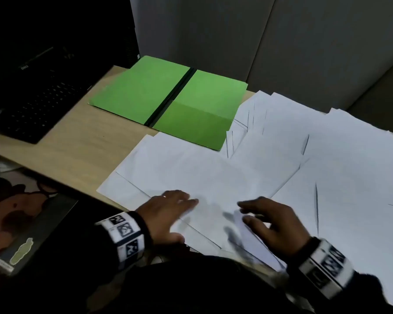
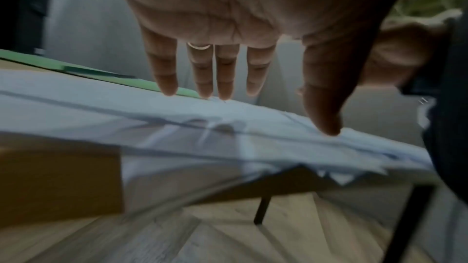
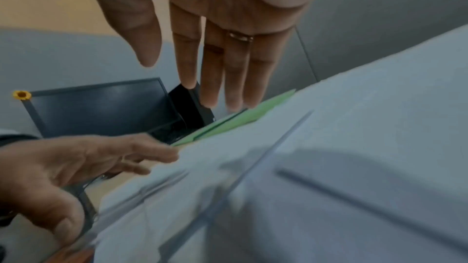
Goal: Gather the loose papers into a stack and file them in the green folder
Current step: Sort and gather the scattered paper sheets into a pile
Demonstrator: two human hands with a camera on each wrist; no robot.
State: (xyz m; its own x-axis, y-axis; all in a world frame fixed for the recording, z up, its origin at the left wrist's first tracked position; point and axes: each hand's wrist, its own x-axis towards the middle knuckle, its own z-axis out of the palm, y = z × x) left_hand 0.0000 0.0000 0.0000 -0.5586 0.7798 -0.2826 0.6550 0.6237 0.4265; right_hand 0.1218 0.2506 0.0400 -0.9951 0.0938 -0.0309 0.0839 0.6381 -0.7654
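Several loose white papers (image 1: 270, 159) lie fanned and overlapping across the right half of the desk. The green folder (image 1: 168, 100) lies open and flat at the back, its right corner over the papers. My left hand (image 1: 168, 211) hovers palm down with straight fingers over the near papers (image 2: 177, 127). My right hand (image 1: 270, 220) is beside it, fingers straight, just above the sheets (image 3: 329, 167). A blurred sheet edge (image 1: 243, 232) is raised near the right thumb. The folder's edge (image 3: 233, 121) shows beyond the right fingers.
A black laptop (image 1: 32, 98) sits at the desk's left back corner, its screen (image 3: 101, 107) visible from the right wrist. Grey partition panels (image 1: 281, 41) stand behind the desk (image 1: 77, 143). The desk's near edge runs under my wrists.
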